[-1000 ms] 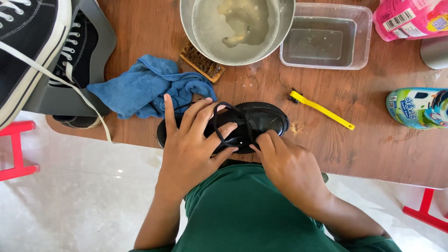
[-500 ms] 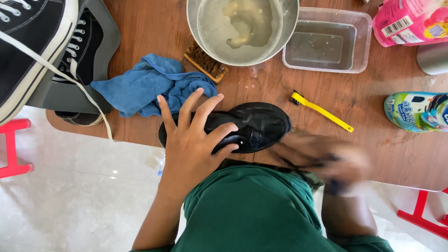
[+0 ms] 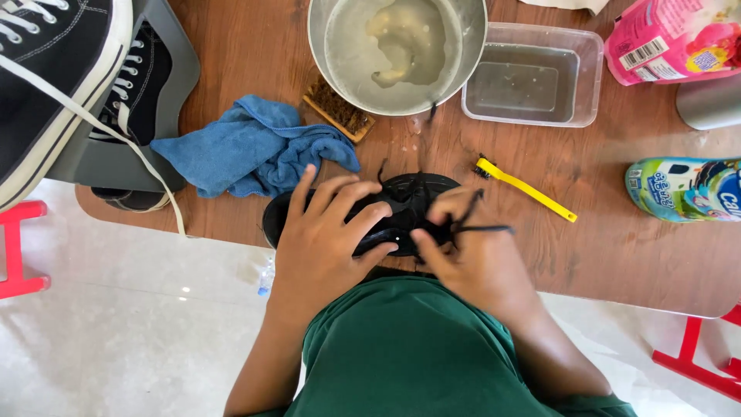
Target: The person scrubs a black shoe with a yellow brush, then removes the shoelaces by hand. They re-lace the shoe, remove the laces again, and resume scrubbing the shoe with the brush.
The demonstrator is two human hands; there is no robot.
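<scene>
Right hand [image 3: 471, 247] has returned to shoe [image 3: 401, 208], pulling lace [image 3: 482, 228].

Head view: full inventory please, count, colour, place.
black shoe: 1, black, table's near edge, under both hands
black lace: 1, black, in right hand
blue cloth: 1, blue, left of shoe
wooden brush: 1, brown, by bowl
metal bowl: 1, silver, cloudy water, top centre
plastic tub: 1, clear, right of bowl
yellow toothbrush: 1, yellow, right of shoe
sneakers: 2, black-white, top left
left hand: on shoe
right hand: pinching lace
</scene>
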